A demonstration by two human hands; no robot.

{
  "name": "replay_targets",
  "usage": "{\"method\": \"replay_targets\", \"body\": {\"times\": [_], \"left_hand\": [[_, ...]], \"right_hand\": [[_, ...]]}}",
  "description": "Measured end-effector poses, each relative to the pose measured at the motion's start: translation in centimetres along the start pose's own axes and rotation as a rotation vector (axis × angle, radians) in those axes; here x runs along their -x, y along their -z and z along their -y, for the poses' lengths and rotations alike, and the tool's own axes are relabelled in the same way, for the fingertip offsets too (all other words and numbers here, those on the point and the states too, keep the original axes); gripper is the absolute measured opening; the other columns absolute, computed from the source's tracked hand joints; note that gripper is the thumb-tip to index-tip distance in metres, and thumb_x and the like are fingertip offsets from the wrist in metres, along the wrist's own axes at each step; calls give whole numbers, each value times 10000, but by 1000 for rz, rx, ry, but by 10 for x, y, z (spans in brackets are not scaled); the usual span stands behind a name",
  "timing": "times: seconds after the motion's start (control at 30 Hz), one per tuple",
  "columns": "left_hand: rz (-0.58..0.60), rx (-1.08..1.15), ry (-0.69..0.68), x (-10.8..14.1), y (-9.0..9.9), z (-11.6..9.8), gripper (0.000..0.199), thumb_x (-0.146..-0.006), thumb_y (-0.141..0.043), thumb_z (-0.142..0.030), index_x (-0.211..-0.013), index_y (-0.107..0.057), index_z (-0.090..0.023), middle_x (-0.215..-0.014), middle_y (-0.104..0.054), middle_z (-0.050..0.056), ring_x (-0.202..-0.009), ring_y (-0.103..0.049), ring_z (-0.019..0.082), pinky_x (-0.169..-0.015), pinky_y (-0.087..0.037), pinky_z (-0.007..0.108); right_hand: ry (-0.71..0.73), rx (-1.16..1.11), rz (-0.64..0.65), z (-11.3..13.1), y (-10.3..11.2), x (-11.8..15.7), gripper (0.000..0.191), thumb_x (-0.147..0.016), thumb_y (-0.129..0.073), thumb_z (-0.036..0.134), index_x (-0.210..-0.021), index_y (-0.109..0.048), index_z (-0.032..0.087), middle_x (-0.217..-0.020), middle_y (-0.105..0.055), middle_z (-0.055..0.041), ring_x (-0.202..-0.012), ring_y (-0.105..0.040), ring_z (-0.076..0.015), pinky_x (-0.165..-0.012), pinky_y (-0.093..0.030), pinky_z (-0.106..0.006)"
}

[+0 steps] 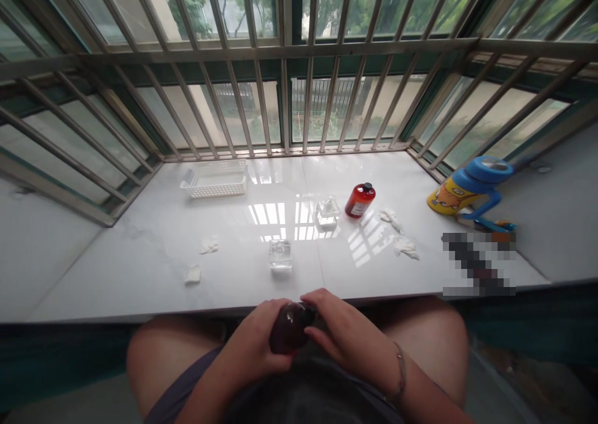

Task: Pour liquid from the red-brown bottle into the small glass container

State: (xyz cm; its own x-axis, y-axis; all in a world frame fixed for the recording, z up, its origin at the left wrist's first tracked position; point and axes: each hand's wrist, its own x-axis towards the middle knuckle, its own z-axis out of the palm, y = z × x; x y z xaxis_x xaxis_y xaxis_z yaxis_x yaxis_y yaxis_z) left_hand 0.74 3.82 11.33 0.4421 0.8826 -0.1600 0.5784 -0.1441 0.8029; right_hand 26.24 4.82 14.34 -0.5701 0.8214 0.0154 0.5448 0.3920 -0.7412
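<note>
My left hand is wrapped round the body of a dark red bottle, held over my lap just in front of the counter's edge. The bottle lies tilted, its dark cap pointing to the right. Fingers and thumb of my right hand close round that cap. Beyond my hands, a small clear glass container stands on the white counter. A second clear glass container is farther back, beside a red bottle with a black cap and a pale label.
A white plastic basket sits at the back left. Crumpled white tissues lie on the right, and smaller white pieces on the left. A blue and yellow flask stands at the right wall, near a blurred-out patch. Barred windows surround the counter.
</note>
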Motion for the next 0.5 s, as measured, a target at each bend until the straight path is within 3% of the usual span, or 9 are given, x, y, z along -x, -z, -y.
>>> {"method": "replay_targets", "body": {"times": [0.07, 0.17, 0.23, 0.3, 0.37, 0.5], "left_hand": [[3, -10, 1, -1, 0, 1, 707, -698, -811, -179, -1368, -615, -291, -1308, -706, 60, -1184, -677, 313, -1043, -542, 430], [13, -25, 7, -1, -3, 3, 772, -674, -825, -173, -1400, -588, -282, -1328, -690, 73, -1207, -666, 328, -1079, -524, 456], [14, -37, 13, -1, -6, 5, 795, -661, -826, -169, -1409, -578, -273, -1331, -686, 84, -1218, -661, 342, -1097, -515, 472], [13, -49, 18, -1, -8, 7, 777, -670, -822, -177, -1401, -580, -271, -1326, -688, 89, -1217, -662, 349, -1095, -514, 480], [16, -59, 22, -1, -10, 9, 766, -679, -827, -195, -1399, -578, -269, -1324, -689, 96, -1212, -662, 355, -1089, -516, 485], [21, -69, 19, -2, -11, 10, 794, -657, -833, -184, -1404, -576, -269, -1325, -689, 97, -1210, -661, 359, -1089, -513, 490]], "right_hand": [[-100, 1, 43, -1, 4, -1, 421, -992, -726, 309, -1369, -571, 201, -1209, -711, -97, -1066, -688, -264, -959, -538, -413], [-174, 13, 99, -2, 5, -1, 224, -1039, -654, 412, -1135, -664, 210, -1016, -741, -58, -929, -702, -259, -841, -530, -392], [-137, -13, 102, -2, 5, -1, 168, -1048, -616, 328, -1171, -657, 221, -1059, -746, -53, -959, -706, -245, -852, -522, -370], [-79, -51, 111, -1, 5, 0, 311, -1002, -649, 247, -1310, -605, 236, -1202, -732, -62, -1052, -708, -240, -916, -520, -362], [-83, -65, 137, 0, 4, 0, 413, -966, -713, 276, -1354, -575, 237, -1243, -724, -70, -1081, -715, -258, -929, -523, -369], [-178, -16, 151, 1, 2, -2, 226, -1029, -651, 318, -1229, -624, 216, -1094, -757, -64, -993, -736, -276, -857, -532, -378]]}}
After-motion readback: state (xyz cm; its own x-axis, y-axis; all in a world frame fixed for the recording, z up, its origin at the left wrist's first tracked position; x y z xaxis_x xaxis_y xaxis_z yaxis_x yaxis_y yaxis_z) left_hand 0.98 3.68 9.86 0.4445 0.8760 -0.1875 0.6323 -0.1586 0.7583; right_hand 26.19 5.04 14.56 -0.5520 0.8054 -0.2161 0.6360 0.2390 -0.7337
